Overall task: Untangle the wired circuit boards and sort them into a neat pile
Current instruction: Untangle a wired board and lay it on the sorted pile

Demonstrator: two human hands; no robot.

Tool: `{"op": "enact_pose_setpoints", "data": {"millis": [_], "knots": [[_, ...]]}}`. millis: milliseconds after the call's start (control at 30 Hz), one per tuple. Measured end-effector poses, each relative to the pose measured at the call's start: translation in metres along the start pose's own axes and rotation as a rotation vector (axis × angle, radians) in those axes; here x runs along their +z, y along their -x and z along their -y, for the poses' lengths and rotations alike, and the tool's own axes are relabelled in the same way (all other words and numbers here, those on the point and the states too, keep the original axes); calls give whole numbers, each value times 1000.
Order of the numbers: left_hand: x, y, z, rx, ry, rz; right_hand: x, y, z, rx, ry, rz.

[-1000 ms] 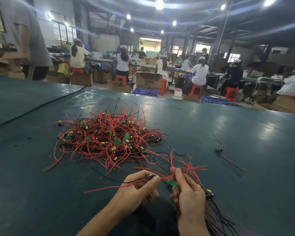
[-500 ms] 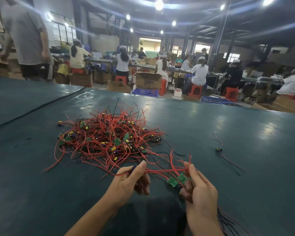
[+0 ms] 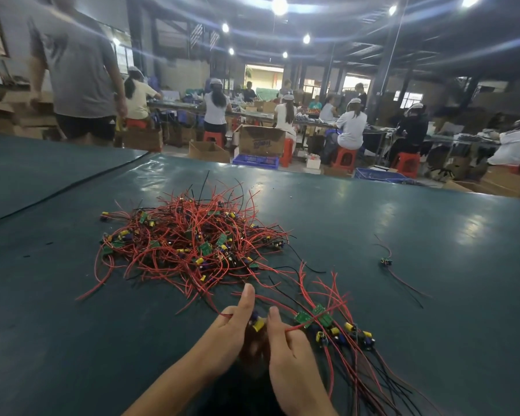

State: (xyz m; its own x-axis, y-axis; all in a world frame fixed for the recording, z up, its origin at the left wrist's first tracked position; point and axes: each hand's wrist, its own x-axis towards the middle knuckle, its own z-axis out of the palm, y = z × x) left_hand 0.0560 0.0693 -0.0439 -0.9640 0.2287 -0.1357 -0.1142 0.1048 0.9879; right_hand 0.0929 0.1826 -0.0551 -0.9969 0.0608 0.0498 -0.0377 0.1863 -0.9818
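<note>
A small yellow-capped circuit board is held just beside the sorted pile.
It is gripped by the left hand, its thin red wire pinched by the right hand, best drawn out slowly.

Left hand, right hand — bare; forearms bare to frame edge.

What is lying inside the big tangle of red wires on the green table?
Inside the tangle show small green circuit boards, yellow parts and a few black wires. Whatever lies at its bottom, against the table, is covered by the wires.
</note>
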Motion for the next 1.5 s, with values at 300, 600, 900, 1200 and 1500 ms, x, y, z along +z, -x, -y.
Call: {"op": "enact_pose_setpoints", "data": {"millis": [300, 600, 900, 1200, 1500], "knots": [[-10, -9, 2, 42, -61, -65, -7, -6, -6, -82, 111, -200], [-35, -22, 3, -53, 244, -156, -30, -20, -1, 214, -708, -516], [-52, -25, 29, 287, -980, -461, -27, -15, 6, 307, -944, -574], [-49, -20, 21, 556, -904, -595, -15, -15, 4, 317, -784, -429], [-23, 0, 5, 873, -475, -164, -4, -11, 2, 322, -475, -146]]}}
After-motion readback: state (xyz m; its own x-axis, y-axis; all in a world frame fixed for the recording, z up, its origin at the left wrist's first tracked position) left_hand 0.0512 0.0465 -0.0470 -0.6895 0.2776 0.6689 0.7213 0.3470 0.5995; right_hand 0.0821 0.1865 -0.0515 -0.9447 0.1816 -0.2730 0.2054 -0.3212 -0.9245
